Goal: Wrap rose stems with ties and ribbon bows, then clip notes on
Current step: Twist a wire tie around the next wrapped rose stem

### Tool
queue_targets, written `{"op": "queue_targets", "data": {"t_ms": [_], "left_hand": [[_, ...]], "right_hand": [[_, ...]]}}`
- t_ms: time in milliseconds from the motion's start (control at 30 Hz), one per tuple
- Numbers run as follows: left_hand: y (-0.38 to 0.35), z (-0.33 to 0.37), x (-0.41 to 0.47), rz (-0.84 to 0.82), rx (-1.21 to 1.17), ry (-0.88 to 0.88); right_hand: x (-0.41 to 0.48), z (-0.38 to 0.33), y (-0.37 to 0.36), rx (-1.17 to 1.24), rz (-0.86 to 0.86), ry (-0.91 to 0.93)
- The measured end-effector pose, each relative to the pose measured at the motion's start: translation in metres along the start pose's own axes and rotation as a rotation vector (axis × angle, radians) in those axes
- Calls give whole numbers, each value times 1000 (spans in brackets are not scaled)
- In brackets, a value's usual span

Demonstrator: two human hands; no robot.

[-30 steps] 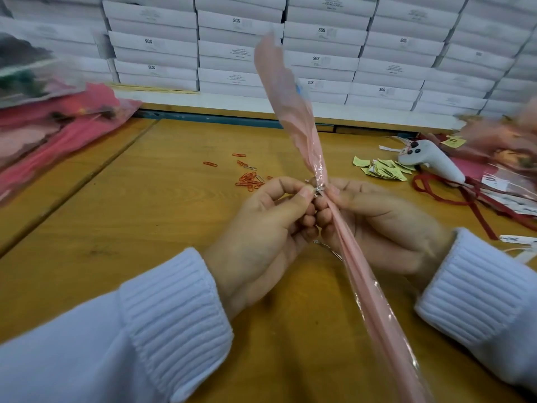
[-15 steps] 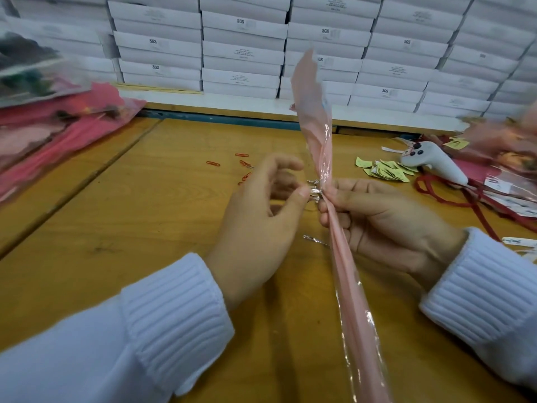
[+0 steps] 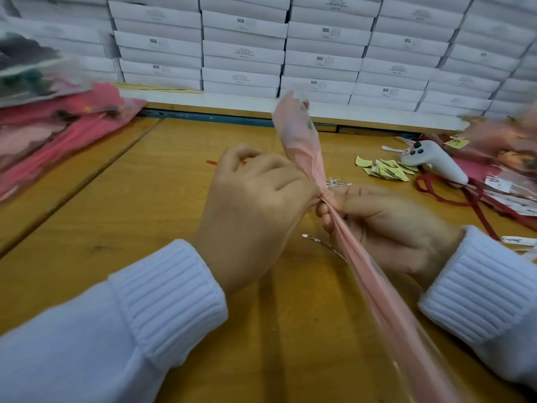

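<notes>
The left hand (image 3: 255,205) pinched the neck of the rose (image 3: 302,158) and the right hand (image 3: 386,222) was curled round it just beside, both above the middle of the table (image 3: 145,199). If either grip loosened, the tie (image 3: 337,181) would probably untwist and the wrap would open. The long axis ran from the table's near right edge toward its far edge, with the flared end pointing up and away.

Rose wrap (image 3: 303,152): pale pink paper, clear film over.
Twist tie (image 3: 322,244): silver.
Sleeve cuff (image 3: 168,301): white, ribbed.
Worktop (image 3: 145,216): orange-brown wood grain.
Notes (image 3: 386,170) near right edge: yellow-green.
Handheld controller (image 3: 436,165): white, black and red buttons.
Cord (image 3: 479,215): dark red.
Paper clip (image 3: 212,162): red.
Boxes (image 3: 244,50) beyond far edge: white, black "SGS" print.
Bundles (image 3: 58,135) at left edge: red, pink.
</notes>
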State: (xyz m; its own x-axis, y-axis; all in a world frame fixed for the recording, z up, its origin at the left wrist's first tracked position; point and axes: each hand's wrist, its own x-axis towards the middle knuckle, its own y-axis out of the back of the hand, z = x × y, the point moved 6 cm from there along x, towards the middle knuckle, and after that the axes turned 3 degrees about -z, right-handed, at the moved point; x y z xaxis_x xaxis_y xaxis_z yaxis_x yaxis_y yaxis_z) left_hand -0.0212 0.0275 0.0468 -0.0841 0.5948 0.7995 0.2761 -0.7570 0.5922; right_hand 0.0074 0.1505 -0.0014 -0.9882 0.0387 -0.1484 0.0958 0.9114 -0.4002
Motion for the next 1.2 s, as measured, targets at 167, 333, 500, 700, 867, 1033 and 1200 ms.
{"op": "queue_targets", "data": {"t_ms": [167, 333, 500, 700, 867, 1033, 1200], "left_hand": [[-1, 6, 1, 2, 175, -145], [-13, 1, 1, -185, 70, -48], [-31, -17, -5, -391, -606, 438], [-50, -7, -21, -659, -1583, 955], [-56, -3, -25, -607, -1738, 1107], [-43, -24, -15, -261, -953, 764], [-24, -11, -4, -215, -434, 250]], "right_hand": [[0, 2, -2, -20, -56, -44], [1, 2, 3, -132, -76, -38], [0, -5, 5, -333, -111, 17], [-5, -19, -2, -480, -207, 132], [-5, -17, 2, -430, -174, 128], [-1, -14, 10, -269, -151, 71], [1, -11, 13, -165, -174, 44]]}}
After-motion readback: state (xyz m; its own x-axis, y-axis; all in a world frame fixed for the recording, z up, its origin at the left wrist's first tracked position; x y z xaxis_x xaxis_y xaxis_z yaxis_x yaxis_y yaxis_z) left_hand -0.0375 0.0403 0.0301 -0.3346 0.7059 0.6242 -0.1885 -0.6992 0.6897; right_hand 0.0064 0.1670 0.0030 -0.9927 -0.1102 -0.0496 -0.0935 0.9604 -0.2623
